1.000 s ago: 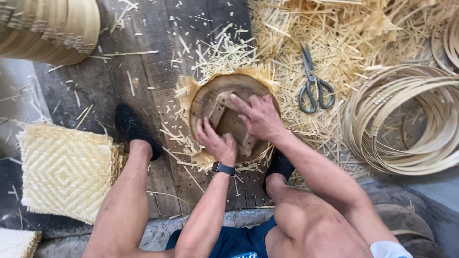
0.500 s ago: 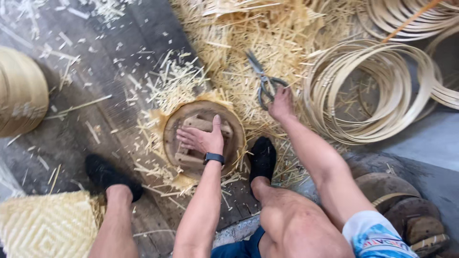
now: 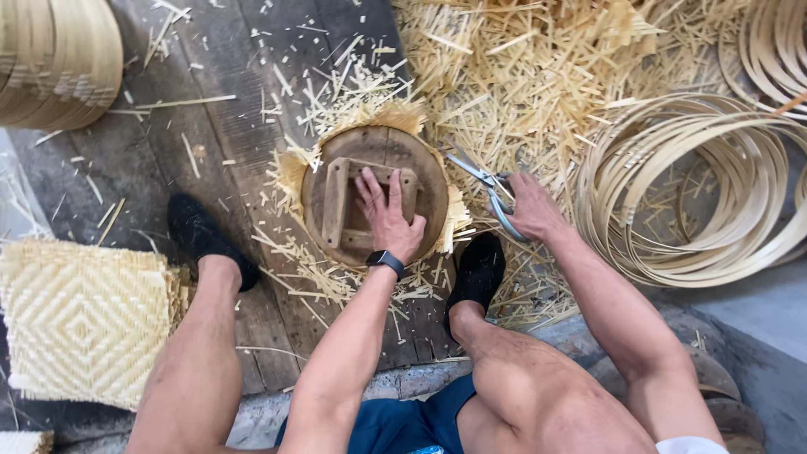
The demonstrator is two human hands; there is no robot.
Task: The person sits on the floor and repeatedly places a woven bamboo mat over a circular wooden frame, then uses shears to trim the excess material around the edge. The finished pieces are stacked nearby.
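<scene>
Head view: the left hand point(image 3: 388, 214) lies flat on a round wooden mould point(image 3: 374, 195), fingers point(image 3: 370, 183) spread wide and pressing on the wooden crosspiece at its middle, holding nothing. A fringe of woven bamboo point(image 3: 290, 168) sticks out from under the mould's rim all round, so one mat is pinned beneath it on the plank floor point(image 3: 227, 92).

Just off to the side of that hand, the right hand point(image 3: 531, 210) has its fingers closed round the handles of one pair of scissors point(image 3: 483, 181), blades pointing toward the mould's edge and nearly touching it. Beyond the right hand's knuckles sits a coil of bamboo hoops point(image 3: 689, 185), too many rings to count, with loose strips lying inside it, and a second coil point(image 3: 773, 50) shows at the frame corner. A big heap of trimmings point(image 3: 538, 76) spreads past the scissor tips.

Two black shoes point(image 3: 202, 235) point(image 3: 479, 269) flank the left wrist, which wears one dark watch point(image 3: 385, 261). Well away from the left hand's side lie one finished square mat point(image 3: 80, 319) and a stack of baskets point(image 3: 55, 59).
</scene>
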